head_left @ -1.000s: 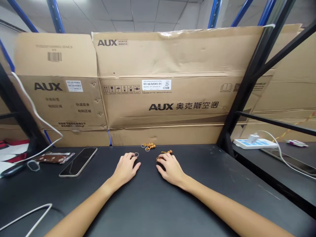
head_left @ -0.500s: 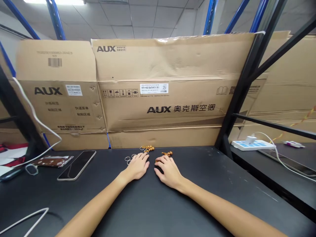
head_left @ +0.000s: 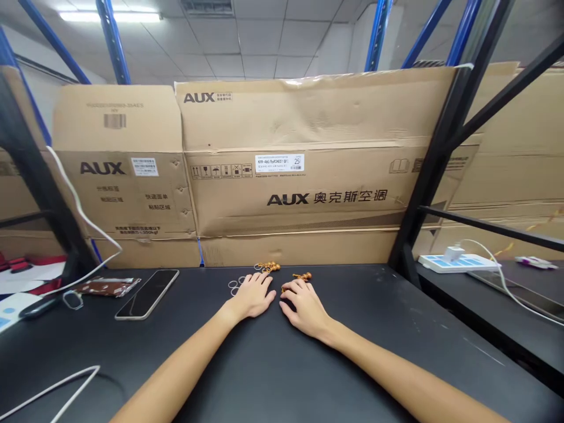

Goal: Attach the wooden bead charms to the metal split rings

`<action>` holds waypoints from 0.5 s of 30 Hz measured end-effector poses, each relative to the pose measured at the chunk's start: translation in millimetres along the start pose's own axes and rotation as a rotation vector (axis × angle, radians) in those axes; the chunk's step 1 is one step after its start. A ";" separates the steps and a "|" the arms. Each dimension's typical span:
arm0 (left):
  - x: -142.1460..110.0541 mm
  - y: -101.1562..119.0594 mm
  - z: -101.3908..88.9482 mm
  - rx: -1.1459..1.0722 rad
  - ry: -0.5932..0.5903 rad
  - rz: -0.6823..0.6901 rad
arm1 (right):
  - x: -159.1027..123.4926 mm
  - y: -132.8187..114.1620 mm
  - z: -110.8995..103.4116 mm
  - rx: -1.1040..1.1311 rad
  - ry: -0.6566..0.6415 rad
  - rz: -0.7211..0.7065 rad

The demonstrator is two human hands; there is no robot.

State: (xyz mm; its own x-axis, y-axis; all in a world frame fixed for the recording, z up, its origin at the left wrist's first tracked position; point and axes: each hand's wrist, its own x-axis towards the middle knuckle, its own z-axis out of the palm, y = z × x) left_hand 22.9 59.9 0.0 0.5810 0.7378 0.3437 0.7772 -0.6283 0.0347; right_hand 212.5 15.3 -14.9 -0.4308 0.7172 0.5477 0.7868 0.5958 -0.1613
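On the black tabletop, my left hand (head_left: 254, 295) lies palm down with its fingers spread. Several metal rings (head_left: 233, 286) lie along its left side, and a small cluster of golden-brown beaded charms (head_left: 269, 267) sits just beyond its fingertips. Across a narrow gap, my right hand (head_left: 305, 306) rests with fingers loosely curved and apart, thumb out to the left. Another group of golden-brown charms (head_left: 303, 276) lies at its fingertips, partly covered by them. Whatever is under either palm stays hidden.
A phone (head_left: 147, 295), a brown wrapped packet (head_left: 106, 286) and a white cable (head_left: 66, 388) lie to the left. Cardboard boxes (head_left: 291, 217) wall off the back. A black metal post (head_left: 423, 176) stands at right, with a white power strip (head_left: 458, 262) beyond it.
The view has shifted slightly, so everything sits a little further right. My left hand's thumb and fingers look a bit more spread; the right hand has barely changed.
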 end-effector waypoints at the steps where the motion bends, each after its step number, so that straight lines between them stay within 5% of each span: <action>1: 0.5 1.0 -0.5 -0.002 0.005 0.002 | 0.0 0.0 0.0 -0.002 0.000 0.001; 8: -41.4 11.9 -17.8 -0.120 0.048 0.106 | 0.3 -1.4 -2.1 0.009 -0.004 -0.003; 15: -69.1 15.6 -36.0 -0.337 -0.007 0.140 | -0.3 -3.9 -7.8 0.019 -0.030 -0.192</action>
State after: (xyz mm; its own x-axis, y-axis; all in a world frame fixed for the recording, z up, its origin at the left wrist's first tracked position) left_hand -13.8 -9.8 10.5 0.6789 0.6396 0.3606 0.5674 -0.7687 0.2952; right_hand 213.0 10.0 -8.0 -0.5850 0.6003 0.5454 0.6806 0.7291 -0.0724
